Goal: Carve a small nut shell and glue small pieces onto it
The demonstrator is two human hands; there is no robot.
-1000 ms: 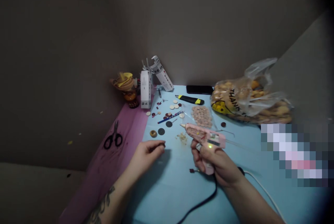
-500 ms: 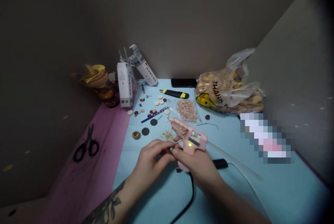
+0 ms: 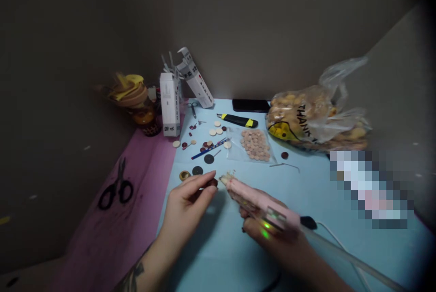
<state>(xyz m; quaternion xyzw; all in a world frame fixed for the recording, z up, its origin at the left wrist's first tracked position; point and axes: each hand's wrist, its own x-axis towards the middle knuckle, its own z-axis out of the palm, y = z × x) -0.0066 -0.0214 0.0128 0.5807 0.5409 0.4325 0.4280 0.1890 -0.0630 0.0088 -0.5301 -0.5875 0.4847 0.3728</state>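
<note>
Between the thumb and fingertips of my left hand is a small dark red-brown round piece, partly covered by the fingers. My right hand is wrapped round a pink hot glue gun with a green light lit on its side. The gun's nozzle points left, close to the round piece; whether they touch I cannot tell. A clear glue stick sticks out of the gun's back end. Small pale crumbs lie on the blue sheet behind the nozzle.
Black scissors lie on the pink sheet at left. Further back are a utility knife, a bag of pale beads, black discs, white boxes, a lidded cup, a phone and a snack bag.
My hands have come apart. The glue gun has swung down and right, its nozzle now facing my left fingertips, where the red-brown piece has come into view. The whole view has shifted slightly.
</note>
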